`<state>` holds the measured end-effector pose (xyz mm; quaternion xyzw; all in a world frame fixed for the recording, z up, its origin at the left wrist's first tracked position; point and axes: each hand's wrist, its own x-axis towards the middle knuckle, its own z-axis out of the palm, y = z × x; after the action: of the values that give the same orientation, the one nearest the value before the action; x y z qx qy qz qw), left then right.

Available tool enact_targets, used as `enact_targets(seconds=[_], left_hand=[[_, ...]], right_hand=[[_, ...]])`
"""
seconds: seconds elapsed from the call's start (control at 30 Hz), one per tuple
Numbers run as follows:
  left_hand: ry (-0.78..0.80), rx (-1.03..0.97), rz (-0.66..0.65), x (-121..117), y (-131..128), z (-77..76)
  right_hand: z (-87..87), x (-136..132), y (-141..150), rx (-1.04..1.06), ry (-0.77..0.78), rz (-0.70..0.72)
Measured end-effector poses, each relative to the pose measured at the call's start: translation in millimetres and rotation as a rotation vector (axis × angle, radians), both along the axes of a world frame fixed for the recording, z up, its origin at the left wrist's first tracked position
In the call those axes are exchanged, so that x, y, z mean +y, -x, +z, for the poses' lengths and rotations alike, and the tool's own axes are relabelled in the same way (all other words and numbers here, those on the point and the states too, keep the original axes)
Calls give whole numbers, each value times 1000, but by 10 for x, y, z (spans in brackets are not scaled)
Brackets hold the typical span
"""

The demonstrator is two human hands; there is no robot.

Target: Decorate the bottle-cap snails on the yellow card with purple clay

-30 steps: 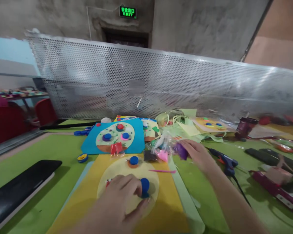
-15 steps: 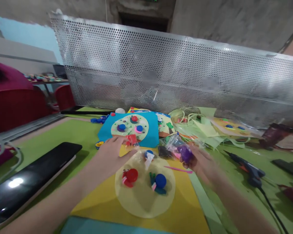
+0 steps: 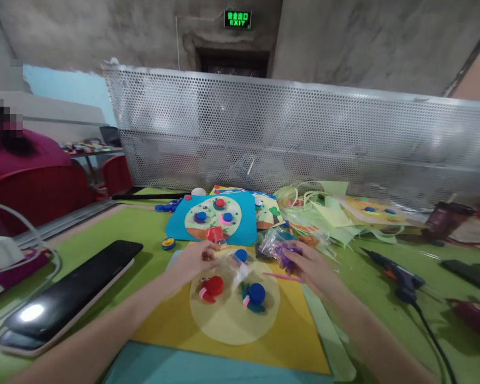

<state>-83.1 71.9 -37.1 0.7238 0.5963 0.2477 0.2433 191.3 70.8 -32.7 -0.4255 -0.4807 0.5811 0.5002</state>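
A bare grey wall (image 3: 328, 42) closes off the room, and in front of it runs a perforated screen (image 3: 272, 133), as if to part this side from the space beyond. Below it spreads the green tabletop (image 3: 112, 226). A yellow card (image 3: 296, 346) lies flat and squarely before the person, likely so that both hands reach it easily, with a cream disc (image 3: 236, 330) on it. A blue card (image 3: 247, 226) sits behind, perhaps as something to look at. On the left lies a black slab (image 3: 76, 290); on the right a glue gun (image 3: 402, 280), near the right arm but clear of the cards.

The right hand (image 3: 310, 266) has its grip closed round a purple lump (image 3: 288, 258), above the yellow card's far right edge, fingers wrapped about it, seemingly to keep it steady. The left hand (image 3: 192, 261) curls near the far left edge, just by a red packet (image 3: 215, 233); whether its grip holds anything, I cannot tell. A blue snail (image 3: 257, 294) and a red snail (image 3: 214, 287) rest on the disc, apart. By the right hand lies a thin pink stick (image 3: 282, 277).
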Motion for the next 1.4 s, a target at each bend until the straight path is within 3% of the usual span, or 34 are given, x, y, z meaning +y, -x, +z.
enact_targets(seconds=[0.17,0.3,0.43,0.57,0.77,0.97,1.2,1.27,1.4], left_hand=[[-125,-181,24,-55,-39,231],[-117,-295,-11,90,-295,385],[-131,-338,-33,260,-657,419],[-92,-345,-157,149,-857,422],[85,-310,-246,-233,-710,438],[42,-385,-122,-464,-589,280],[98,-493,-225,-593,-631,175],[126,-495,-271,-607,-593,209],[124,-446,-270,-659,-525,315]], right_hand=[[27,51,-3,51,-35,-33],[90,72,-40,105,-111,-18],[113,45,-45,66,-161,81],[54,38,-19,-43,-203,167],[-67,7,88,-210,-301,182],[-13,-283,244,-440,-589,-46],[-25,-507,445,-763,-734,329],[10,-501,411,-750,-758,351],[128,-466,309,-710,-854,248]])
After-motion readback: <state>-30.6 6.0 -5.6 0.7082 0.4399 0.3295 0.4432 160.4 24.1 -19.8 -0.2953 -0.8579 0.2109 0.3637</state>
